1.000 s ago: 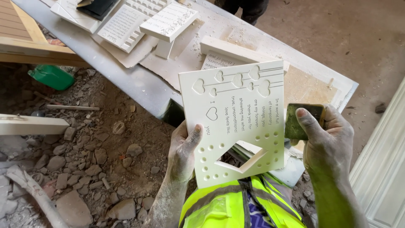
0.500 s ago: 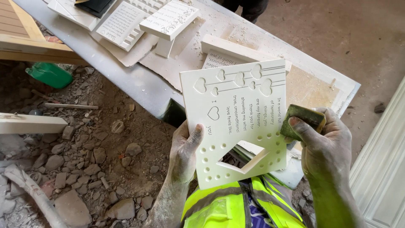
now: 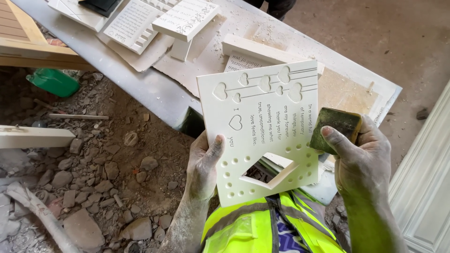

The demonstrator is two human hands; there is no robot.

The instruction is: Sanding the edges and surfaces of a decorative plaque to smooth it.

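- The left hand [image 3: 205, 166] had its grip clamped on the lower left edge of a white carved panel [image 3: 267, 122], thumb pressed on the face and the fingers hidden behind it.
- The panel stood tilted in the air above the person's lap, with cut hearts near its top, raised lines of writing, small round holes and a diamond-shaped opening near the bottom.
- The right hand [image 3: 363, 154] had its grip closed around a dark sanding block [image 3: 335, 129], which touched the right edge of the panel.
- Compared with a second before, the block had come from a little apart to lie against that edge, and the thumb now lay over it; I judge that rubbing of the edge was starting.
- Below both grips was a yellow high-visibility vest [image 3: 272, 225].
- Beyond the panel, the dusty desk [image 3: 154, 89] carried more white carved pieces [image 3: 154, 18].
- Farther left of the left grip, rubble covered the floor [image 3: 93, 178], with a green container [image 3: 54, 82] lying on it.
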